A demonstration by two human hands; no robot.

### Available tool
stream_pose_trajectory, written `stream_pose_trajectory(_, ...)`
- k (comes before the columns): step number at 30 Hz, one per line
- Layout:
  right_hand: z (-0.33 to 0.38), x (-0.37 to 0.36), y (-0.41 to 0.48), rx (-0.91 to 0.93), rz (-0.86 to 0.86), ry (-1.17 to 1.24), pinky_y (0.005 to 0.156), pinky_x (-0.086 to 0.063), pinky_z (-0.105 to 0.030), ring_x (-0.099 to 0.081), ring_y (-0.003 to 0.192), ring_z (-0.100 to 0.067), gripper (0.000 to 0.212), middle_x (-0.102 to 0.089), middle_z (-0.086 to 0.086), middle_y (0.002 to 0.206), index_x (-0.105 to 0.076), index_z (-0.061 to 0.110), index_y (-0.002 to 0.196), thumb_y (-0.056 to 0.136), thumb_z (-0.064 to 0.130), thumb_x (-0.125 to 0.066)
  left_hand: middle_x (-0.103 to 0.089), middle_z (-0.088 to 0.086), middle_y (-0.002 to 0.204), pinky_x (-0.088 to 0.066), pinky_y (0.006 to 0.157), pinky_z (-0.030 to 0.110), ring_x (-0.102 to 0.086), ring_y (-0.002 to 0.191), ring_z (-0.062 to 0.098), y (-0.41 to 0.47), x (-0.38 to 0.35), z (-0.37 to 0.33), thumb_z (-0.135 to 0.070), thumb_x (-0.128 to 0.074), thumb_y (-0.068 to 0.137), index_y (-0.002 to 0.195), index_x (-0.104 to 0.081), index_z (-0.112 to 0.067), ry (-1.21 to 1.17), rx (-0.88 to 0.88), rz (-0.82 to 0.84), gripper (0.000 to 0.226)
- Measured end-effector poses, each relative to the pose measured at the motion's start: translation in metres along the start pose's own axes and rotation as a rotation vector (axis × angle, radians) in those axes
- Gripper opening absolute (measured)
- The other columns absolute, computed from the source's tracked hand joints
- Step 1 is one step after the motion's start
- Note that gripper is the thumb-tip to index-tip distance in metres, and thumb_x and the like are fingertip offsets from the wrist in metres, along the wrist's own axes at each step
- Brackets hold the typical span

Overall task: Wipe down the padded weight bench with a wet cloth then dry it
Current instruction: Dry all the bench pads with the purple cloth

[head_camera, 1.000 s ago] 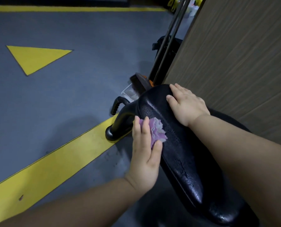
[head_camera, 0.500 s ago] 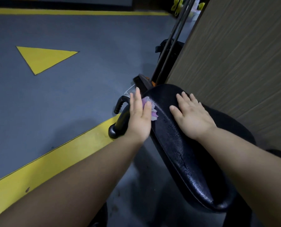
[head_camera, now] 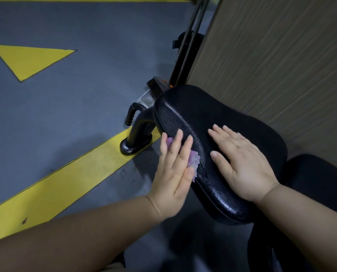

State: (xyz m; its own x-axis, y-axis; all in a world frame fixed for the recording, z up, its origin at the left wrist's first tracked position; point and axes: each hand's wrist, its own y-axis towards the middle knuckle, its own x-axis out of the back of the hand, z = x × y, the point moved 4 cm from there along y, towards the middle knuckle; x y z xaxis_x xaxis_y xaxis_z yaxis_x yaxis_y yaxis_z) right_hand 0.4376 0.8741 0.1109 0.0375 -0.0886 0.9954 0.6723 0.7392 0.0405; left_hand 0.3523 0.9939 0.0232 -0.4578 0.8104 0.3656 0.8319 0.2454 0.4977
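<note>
You look down at a black padded bench (head_camera: 212,114) that runs from the centre of the frame toward the lower right. Its surface is pebbled and glistens with wet streaks along the left edge.

Your left hand (head_camera: 173,173), at lower centre, presses a small crumpled purple cloth (head_camera: 195,160) against the left side edge of the pad. The fingers (head_camera: 178,140) are straight and released, lying flat over the cloth, not clenched around it. Bits of cloth show beyond the fingertips and beside the thumb.

Your right hand (head_camera: 244,163), just right of centre, rests palm down on top of the pad. Its fingers are spread, straight and grasping nothing. The two hands lie near each other, with the pad's rounded edge between them.

A second black pad (head_camera: 316,183) sits at the right edge of the frame, just beyond the first.

Left of the bench, a curved black frame leg (head_camera: 136,138) ends in a rounded foot. The foot stands on a broad yellow stripe (head_camera: 65,177), which crosses the grey floor (head_camera: 85,105) from the lower left. A short ribbed black handle (head_camera: 130,116) juts out just above the leg.

A yellow triangle (head_camera: 26,59) is painted on the floor at upper left. Two dark slanted bars (head_camera: 189,36) rise at top centre. A brown wood-grain panel (head_camera: 281,65) fills the upper right, close behind the bench.
</note>
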Motion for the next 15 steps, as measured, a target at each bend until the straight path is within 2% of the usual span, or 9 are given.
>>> stream_pose_trajectory(2,0.000,0.001,0.000,-0.002,-0.015,0.007,0.118,-0.010,-0.028,-0.016,0.144,-0.006,0.063,-0.028,0.008,0.154,-0.031,0.026,0.148,0.092,0.054,-0.018,0.002,-0.012,0.162,-0.002,0.121,0.038,0.010,0.149,0.031,-0.002,-0.001,0.005,-0.038,-0.019,0.105,0.153,-0.013,-0.024,0.061,-0.126,0.019,0.051)
stream_pose_trajectory(4,0.000,0.002,0.000,-0.006,-0.033,0.009,0.117,-0.010,-0.027,-0.019,0.144,-0.008,0.062,-0.030,0.007,0.153,-0.033,0.026,0.147,0.092,0.052,-0.018,-0.002,-0.011,0.162,-0.009,0.120,0.047,0.003,0.149,0.034,0.001,0.002,0.015,-0.040,-0.021,0.105,0.151,-0.019,-0.023,0.141,-0.262,0.037,0.049)
stream_pose_trajectory(6,0.000,0.001,0.000,-0.009,-0.047,0.017,0.117,-0.011,-0.027,-0.020,0.143,-0.009,0.061,-0.032,0.007,0.152,-0.034,0.027,0.146,0.092,0.051,-0.019,0.000,-0.012,0.162,-0.008,0.120,0.050,0.001,0.150,0.029,0.010,0.008,0.031,-0.044,-0.025,0.104,0.152,-0.017,-0.029,0.277,-0.428,0.073,0.050)
stream_pose_trajectory(8,0.000,-0.001,0.001,-0.015,-0.052,0.034,0.117,-0.011,-0.027,-0.021,0.143,-0.009,0.061,-0.032,0.008,0.152,-0.036,0.027,0.146,0.092,0.050,-0.019,0.004,-0.010,0.163,-0.001,0.121,0.046,0.002,0.150,0.024,0.021,0.019,0.044,-0.047,-0.027,0.104,0.154,-0.008,-0.035,0.403,-0.549,0.108,0.055)
stream_pose_trajectory(11,-0.003,-0.002,0.002,-0.021,-0.071,0.044,0.117,-0.014,-0.029,-0.023,0.143,-0.009,0.060,-0.034,0.008,0.152,-0.037,0.027,0.145,0.092,0.048,-0.020,0.007,-0.001,0.163,-0.002,0.121,0.048,0.002,0.150,0.027,0.038,0.032,0.050,-0.051,-0.029,0.102,0.153,-0.007,-0.040,0.492,-0.609,0.179,0.057)
stream_pose_trajectory(13,-0.004,-0.002,0.002,-0.023,-0.085,0.043,0.117,-0.016,-0.031,-0.024,0.143,-0.010,0.059,-0.036,0.008,0.151,-0.039,0.027,0.144,0.092,0.048,-0.021,-0.002,0.017,0.159,-0.011,0.117,0.055,-0.004,0.147,0.038,0.045,0.036,0.047,-0.052,-0.030,0.102,0.149,-0.017,-0.040,0.511,-0.593,0.237,0.050)
stream_pose_trajectory(15,-0.004,-0.003,0.003,-0.023,-0.091,0.045,0.117,-0.017,-0.032,-0.026,0.142,-0.011,0.059,-0.037,0.008,0.150,-0.040,0.027,0.144,0.092,0.047,-0.022,-0.011,0.026,0.153,-0.016,0.113,0.060,-0.011,0.143,0.045,0.045,0.036,0.042,-0.050,-0.031,0.102,0.143,-0.022,-0.037,0.502,-0.585,0.265,0.044)
